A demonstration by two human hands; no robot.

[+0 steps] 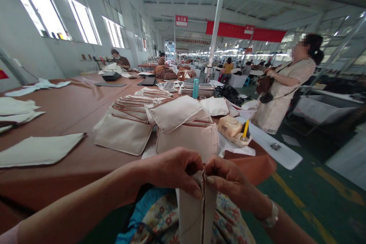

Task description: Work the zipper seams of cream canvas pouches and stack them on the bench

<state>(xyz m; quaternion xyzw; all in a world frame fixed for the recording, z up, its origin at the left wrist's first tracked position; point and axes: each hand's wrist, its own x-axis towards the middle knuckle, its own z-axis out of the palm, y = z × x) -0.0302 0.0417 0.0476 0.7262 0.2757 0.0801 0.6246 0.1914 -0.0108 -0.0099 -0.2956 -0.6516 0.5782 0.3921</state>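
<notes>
My left hand (174,171) and my right hand (225,181) pinch the top edge of an upright cream canvas bag panel (196,213), one on each side of its brown-piped seam. The panel hangs in front of my floral-patterned lap. Beyond my hands, on the brown-topped worktable (57,110), lie stacks of similar canvas pieces (124,131) with brown edging. A folded canvas pouch (185,126) stands closest to my hands. To its right sits a cream glue pot (230,129) with a yellow-handled brush.
A teal bottle (195,88), stacked trays (197,89) and a dark heap of material (225,93) stand farther along the table. A co-worker (281,91) stands at the right, beside a white bin (323,108). Other workers and long tables fill the factory hall behind.
</notes>
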